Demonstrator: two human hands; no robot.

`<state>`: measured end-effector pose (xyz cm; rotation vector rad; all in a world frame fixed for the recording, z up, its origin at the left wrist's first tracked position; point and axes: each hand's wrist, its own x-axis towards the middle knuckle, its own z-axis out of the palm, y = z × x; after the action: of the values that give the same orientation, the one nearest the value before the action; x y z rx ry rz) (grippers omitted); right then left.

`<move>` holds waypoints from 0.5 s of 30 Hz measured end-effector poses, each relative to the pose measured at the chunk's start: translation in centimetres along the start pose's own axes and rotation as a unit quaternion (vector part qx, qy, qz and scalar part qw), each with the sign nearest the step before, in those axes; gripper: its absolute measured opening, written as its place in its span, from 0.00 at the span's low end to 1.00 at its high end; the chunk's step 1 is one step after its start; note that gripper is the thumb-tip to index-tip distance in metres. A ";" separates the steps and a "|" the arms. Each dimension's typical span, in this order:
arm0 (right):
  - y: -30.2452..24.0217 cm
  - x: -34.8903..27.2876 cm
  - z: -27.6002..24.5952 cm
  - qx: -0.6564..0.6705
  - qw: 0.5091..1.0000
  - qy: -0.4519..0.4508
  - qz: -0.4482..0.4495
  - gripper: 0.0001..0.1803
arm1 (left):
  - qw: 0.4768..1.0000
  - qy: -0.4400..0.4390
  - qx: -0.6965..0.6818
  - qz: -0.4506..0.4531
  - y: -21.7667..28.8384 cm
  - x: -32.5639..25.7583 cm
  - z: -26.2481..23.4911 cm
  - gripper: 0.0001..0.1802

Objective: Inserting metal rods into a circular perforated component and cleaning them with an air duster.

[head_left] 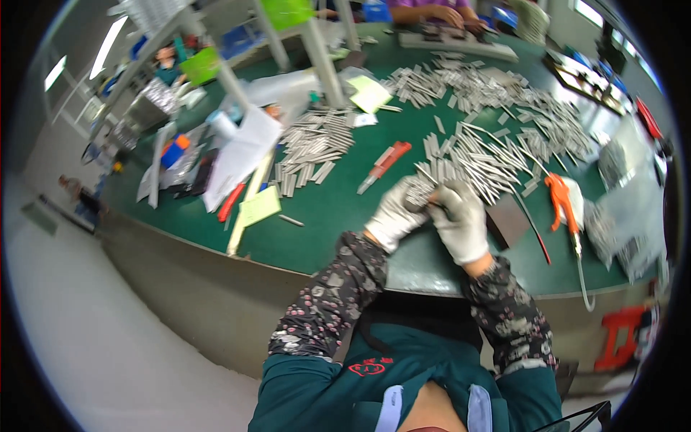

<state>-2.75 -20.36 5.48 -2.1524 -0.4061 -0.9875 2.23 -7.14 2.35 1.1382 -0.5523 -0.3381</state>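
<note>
White gloves cover both my hands, which meet near the table's front edge. In my left hand (396,218) is a bundle of small metal rods (419,193), ends facing up. My right hand (461,222) is closed against the right side of that bundle, its fingertips bent together; whether a piece sits between them is hidden. Just beyond the hands spreads a heap of slim metal pieces (489,169). A brown block (508,219) lies right of my right hand. Beyond my left hand rests an orange-handled cutter knife (385,167).
An orange air gun (561,203) with a hose and a thin red-ended rod (536,234) lie right. Plastic bags (633,209) crowd the right edge. Another metal heap (317,140), papers (245,151) and a grey-white frame (320,57) stand left. Across the table a person works (439,13).
</note>
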 end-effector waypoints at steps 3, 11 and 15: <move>0.7 0.0 0.7 0.043 0.999 -0.011 0.017 0.10 | 1.000 0.014 -0.009 -0.007 -0.7 0.3 -1.1 0.30; 0.8 -0.4 0.0 0.041 0.999 -0.024 0.026 0.11 | 0.997 0.020 0.069 -0.018 -1.8 0.3 -0.9 0.28; 0.7 -0.3 -0.2 0.023 1.000 -0.018 0.002 0.11 | 0.997 0.018 0.062 -0.049 -1.1 0.0 -0.7 0.30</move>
<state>-2.69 -20.95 4.97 -2.1311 -0.4381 -0.9282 2.66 -6.97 1.15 1.2919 -0.4921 -0.3714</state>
